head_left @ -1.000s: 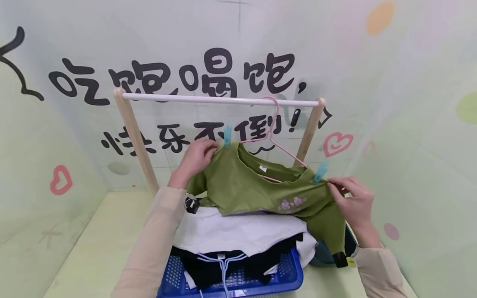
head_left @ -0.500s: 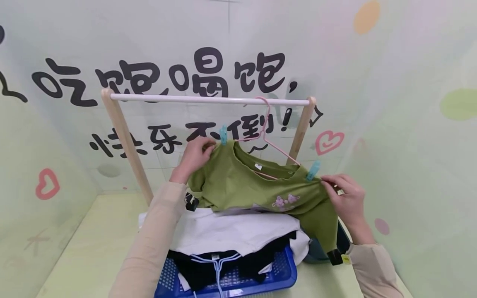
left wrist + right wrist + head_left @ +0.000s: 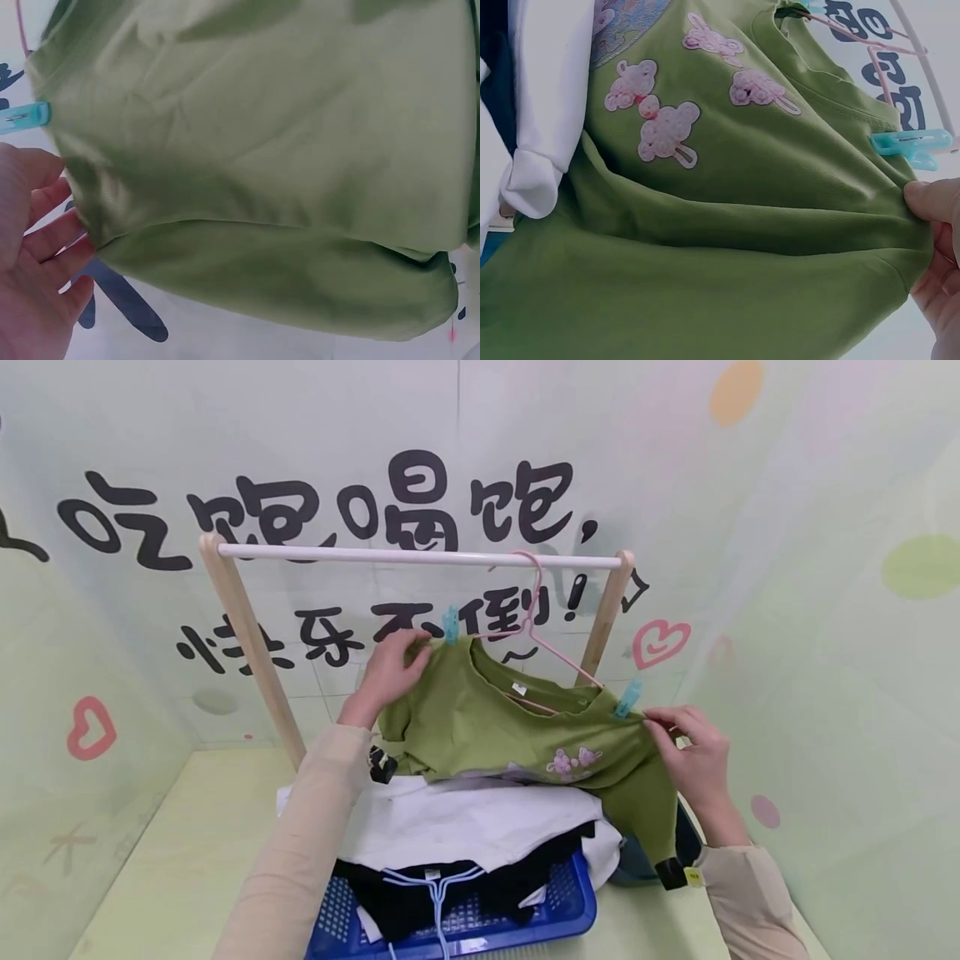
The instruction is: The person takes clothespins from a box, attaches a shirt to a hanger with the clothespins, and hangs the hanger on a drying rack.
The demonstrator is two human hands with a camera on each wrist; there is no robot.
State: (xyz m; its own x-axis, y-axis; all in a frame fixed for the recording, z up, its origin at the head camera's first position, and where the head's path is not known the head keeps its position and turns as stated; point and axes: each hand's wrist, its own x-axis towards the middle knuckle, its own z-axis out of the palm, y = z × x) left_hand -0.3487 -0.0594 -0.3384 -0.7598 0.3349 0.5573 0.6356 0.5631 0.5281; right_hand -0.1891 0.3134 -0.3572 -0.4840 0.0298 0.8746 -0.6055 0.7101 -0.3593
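A green long-sleeved shirt [image 3: 495,718] with pink bunny patches hangs on a pink hanger [image 3: 558,658], hooked over the white rail [image 3: 360,557]. Turquoise clothespins fasten both shoulders, one at the left [image 3: 451,625] and one at the right [image 3: 628,698]. My left hand [image 3: 392,668] pinches the shirt's shoulder just outside the left clothespin. At the other shoulder my right hand [image 3: 696,752] pinches the fabric between thumb and fingers, beside the right clothespin [image 3: 911,142]. The shirt's front is spread between both hands, its lower part lying over white clothing.
Below the shirt, white clothing [image 3: 465,822] and a black garment [image 3: 408,910] with a light blue hanger [image 3: 437,893] lie on a blue basket [image 3: 577,914]. A dark teal container [image 3: 637,864] stands to the right. Wooden posts [image 3: 251,643] carry the rail.
The whole scene has shifted left in the head view as the camera turned. Both hands keep their pinch on the shirt's shoulders, and the shirt hangs much as before.
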